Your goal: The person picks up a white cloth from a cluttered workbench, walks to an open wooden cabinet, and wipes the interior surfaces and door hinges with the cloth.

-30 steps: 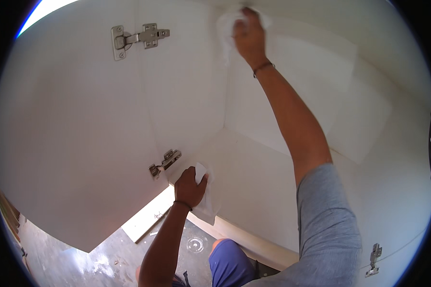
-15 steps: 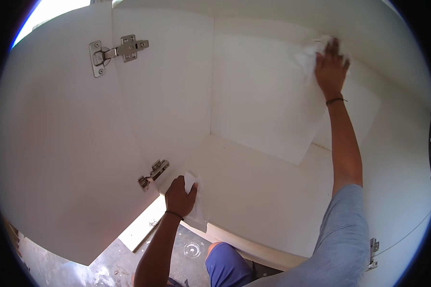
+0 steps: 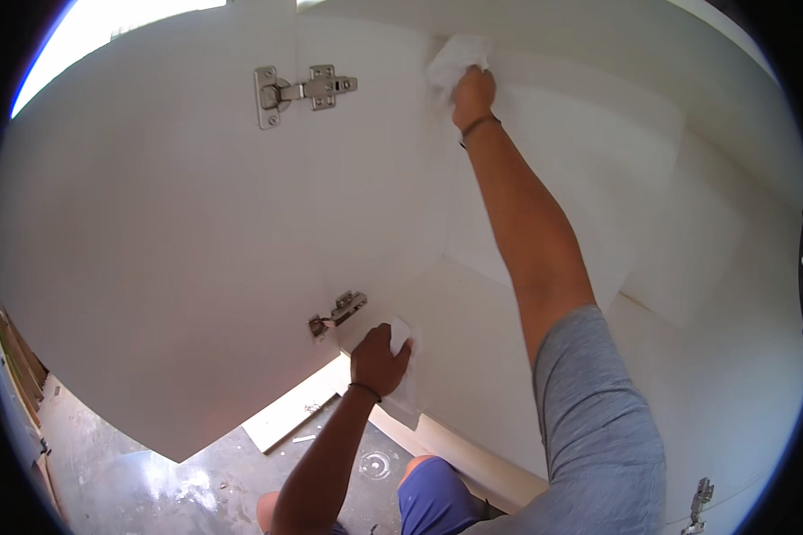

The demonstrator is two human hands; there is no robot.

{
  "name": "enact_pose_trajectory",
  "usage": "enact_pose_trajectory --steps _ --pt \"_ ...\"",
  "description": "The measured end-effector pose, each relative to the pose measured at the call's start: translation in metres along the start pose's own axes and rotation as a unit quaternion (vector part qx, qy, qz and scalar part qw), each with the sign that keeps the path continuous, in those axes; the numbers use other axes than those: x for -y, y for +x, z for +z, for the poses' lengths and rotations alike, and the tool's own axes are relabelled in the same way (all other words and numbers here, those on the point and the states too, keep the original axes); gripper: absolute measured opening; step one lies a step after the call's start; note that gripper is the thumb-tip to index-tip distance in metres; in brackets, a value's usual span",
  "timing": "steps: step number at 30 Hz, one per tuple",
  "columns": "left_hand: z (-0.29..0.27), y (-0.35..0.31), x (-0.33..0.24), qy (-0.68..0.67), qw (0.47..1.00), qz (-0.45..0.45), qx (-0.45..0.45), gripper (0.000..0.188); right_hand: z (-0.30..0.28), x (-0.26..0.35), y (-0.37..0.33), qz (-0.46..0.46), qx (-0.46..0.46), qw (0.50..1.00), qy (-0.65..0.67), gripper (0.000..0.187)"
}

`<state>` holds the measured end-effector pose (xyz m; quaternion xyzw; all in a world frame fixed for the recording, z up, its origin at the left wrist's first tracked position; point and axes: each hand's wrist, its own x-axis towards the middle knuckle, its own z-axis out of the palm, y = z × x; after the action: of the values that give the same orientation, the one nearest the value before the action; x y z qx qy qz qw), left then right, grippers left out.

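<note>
Left of the left hand (image 3: 379,364), the white door (image 3: 152,259) stands swung outward, its slanting lower edge ending above and left of the wrist. The upper hinge (image 3: 305,90) sits well above that hand, bridging door and side wall (image 3: 375,187); the lower hinge (image 3: 337,316) juts just above-left of the knuckles, narrowing the room there. Below-left of the forearm, a pale board (image 3: 290,412) lies on the grey floor (image 3: 125,473).

The left hand is closed around the left cloth (image 3: 407,392), a thin white sheet drooping at the front edge (image 3: 482,459) of the bottom panel (image 3: 473,348). Bare panel runs inward to this hand's right.

Farther up and right, the right hand (image 3: 475,94) has its fingers curled against the right cloth (image 3: 458,58), just beyond the fingertips, near the cabinet's upper back corner; pinching or pressing, I cannot tell. Rightward of it the back panel (image 3: 589,160) offers open sweep. Another hinge (image 3: 701,504) sits far below-right.
</note>
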<state>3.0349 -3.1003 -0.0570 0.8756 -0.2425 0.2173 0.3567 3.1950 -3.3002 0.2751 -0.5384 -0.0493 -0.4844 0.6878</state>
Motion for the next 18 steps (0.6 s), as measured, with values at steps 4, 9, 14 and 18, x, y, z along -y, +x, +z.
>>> enact_pose_trajectory --steps 4,9,14,18 --pt "0.005 0.008 -0.011 -0.01 0.999 0.003 0.034 0.038 0.034 0.046 0.019 0.085 0.01 0.91 0.405 0.045" --pt "0.003 0.002 0.003 -0.006 0.999 0.041 -0.028 0.035 -0.042 0.123 0.027 0.055 0.054 0.855 0.513 0.051" --pt "-0.005 -0.002 0.01 -0.027 0.999 0.029 -0.016 0.033 -0.196 0.201 0.025 -0.068 -0.036 0.889 0.452 0.058" --pt "0.004 0.001 -0.005 -0.016 0.999 0.036 -0.014 0.031 -0.251 0.286 -0.041 -0.347 -0.086 0.902 0.244 0.07"
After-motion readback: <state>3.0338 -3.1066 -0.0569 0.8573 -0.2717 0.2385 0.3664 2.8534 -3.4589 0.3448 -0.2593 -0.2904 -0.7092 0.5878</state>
